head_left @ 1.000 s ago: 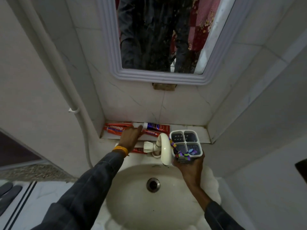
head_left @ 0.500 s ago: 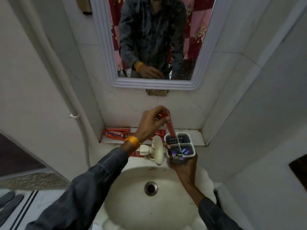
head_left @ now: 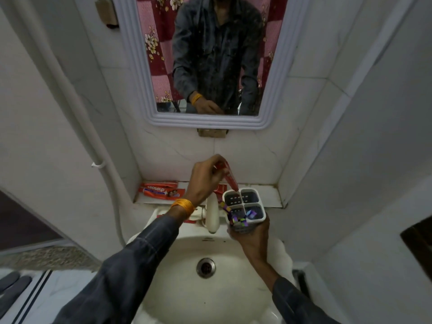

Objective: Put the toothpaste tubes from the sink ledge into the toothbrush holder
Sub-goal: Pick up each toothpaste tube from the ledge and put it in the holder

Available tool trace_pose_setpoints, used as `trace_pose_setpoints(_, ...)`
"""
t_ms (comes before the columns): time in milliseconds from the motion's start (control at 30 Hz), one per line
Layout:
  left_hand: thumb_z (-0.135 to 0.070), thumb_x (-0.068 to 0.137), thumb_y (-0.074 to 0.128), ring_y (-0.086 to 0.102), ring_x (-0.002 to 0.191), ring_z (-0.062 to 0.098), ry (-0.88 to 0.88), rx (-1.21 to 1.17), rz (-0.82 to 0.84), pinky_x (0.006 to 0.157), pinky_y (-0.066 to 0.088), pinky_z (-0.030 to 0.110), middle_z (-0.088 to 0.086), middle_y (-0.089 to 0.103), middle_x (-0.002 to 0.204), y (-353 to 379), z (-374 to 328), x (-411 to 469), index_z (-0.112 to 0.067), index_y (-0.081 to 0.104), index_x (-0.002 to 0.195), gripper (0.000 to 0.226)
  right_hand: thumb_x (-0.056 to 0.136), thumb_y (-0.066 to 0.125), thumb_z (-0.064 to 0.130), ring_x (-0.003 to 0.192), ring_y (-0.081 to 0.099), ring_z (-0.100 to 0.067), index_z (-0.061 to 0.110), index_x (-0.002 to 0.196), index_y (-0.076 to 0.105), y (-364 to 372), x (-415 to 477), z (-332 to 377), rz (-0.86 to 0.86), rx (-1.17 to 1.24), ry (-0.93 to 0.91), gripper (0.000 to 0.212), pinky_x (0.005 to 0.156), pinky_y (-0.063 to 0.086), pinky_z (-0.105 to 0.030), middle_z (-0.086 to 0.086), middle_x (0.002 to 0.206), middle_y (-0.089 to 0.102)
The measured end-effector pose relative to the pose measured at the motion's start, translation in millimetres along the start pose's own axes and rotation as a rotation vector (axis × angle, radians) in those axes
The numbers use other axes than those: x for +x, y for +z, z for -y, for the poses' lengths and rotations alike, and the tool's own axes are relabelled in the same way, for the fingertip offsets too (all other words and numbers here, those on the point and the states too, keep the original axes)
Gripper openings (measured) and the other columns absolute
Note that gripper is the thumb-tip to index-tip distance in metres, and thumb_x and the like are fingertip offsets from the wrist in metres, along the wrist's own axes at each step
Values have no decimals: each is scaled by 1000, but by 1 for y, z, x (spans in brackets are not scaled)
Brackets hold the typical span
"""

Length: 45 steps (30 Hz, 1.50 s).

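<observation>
My left hand (head_left: 205, 178) grips a red toothpaste tube (head_left: 230, 177) by its upper end. The tube is nearly upright, and its lower tip is in the far-left compartment of the white four-compartment toothbrush holder (head_left: 258, 202). My right hand (head_left: 251, 233) holds the holder from below, above the right side of the sink. A purple patterned item (head_left: 236, 218) sticks out of the holder's near compartments. Two red toothpaste tubes (head_left: 161, 191) lie flat on the sink ledge (head_left: 268, 195) at the left. Another red tube (head_left: 219, 190) shows behind my left wrist.
A cream tap (head_left: 212, 213) stands between my hands. The white basin (head_left: 205, 295) with its drain (head_left: 205, 267) lies below. A white-framed mirror (head_left: 210, 122) hangs on the tiled wall above the ledge. A white pipe (head_left: 102, 169) runs down the left wall. Side walls close in.
One second ago my left hand was down on the tubes at the ledge. It has since lifted one tube and brought it right, lowering its tip into the holder, which my right hand keeps held.
</observation>
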<state>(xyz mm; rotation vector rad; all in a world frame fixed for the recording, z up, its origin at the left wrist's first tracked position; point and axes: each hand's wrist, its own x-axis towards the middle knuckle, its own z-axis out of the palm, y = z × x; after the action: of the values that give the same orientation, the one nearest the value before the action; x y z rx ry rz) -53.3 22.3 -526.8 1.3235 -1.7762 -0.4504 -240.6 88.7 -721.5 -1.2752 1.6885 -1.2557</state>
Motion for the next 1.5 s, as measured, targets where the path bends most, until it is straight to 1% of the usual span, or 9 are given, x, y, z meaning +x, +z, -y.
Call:
trace_pose_setpoints(133,-14,89,66,70,86,19,-12,52,164,78,60,31,8,74,100,9,16,1,-11,65,104,14,52,115,22,133,67,-24,6,157,44,3,-1,-1,33,21,-9,128,103,61,-25,-11,149,65)
trace_pose_setpoints(267,-10,87,68,69,89,19,-73,105,412,83,58,32,10,75,101,26,23,2,-9,71,98,11,48,111,38,133,69,-23,9,155,46,5,-1,1,25,41,12,129,104,59,-15,-9,147,66)
trace_pose_setpoints(433,-11,85,68,71,92,26,-78,226,610,82,53,28,11,77,101,31,29,21,-8,78,96,15,49,113,33,132,72,-26,10,153,51,8,0,-2,-6,12,15,124,108,65,-52,-11,144,70)
trace_pose_setpoints(600,-14,84,68,70,94,25,-161,146,555,88,56,34,10,76,101,17,67,23,-8,77,96,16,45,115,10,127,72,-32,3,154,46,11,1,-9,-3,76,9,129,97,59,-9,-16,142,69)
trace_pose_setpoints(767,-15,88,64,70,93,29,-274,208,402,88,57,39,13,76,99,4,130,13,-7,75,95,16,43,111,41,134,72,-34,7,156,49,11,-2,-15,-61,60,56,133,109,63,-62,-15,147,71)
trace_pose_setpoints(1033,-19,93,60,56,119,35,-242,431,524,102,49,44,16,63,125,20,161,21,-14,59,125,33,49,117,13,137,71,-34,8,158,50,10,3,-31,-15,15,108,128,113,60,-64,-14,150,70)
trace_pose_setpoints(1200,-22,98,51,45,130,38,-175,690,600,108,38,44,19,56,134,44,167,31,-10,57,130,35,49,114,28,137,72,-26,13,156,52,10,1,-28,-19,71,68,125,114,62,-50,-8,148,71)
trace_pose_setpoints(1367,-21,94,59,49,126,37,-59,775,642,102,45,43,18,63,127,59,175,37,-6,62,121,31,45,116,47,142,69,-30,15,161,48,9,4,-32,-18,75,122,138,114,60,-65,-7,155,67)
trace_pose_setpoints(1500,-13,95,55,53,120,38,-28,691,588,97,50,46,22,59,127,57,167,40,-1,57,124,31,47,119,35,145,66,-35,19,164,46,9,9,-51,18,91,169,139,110,59,-72,-7,160,64)
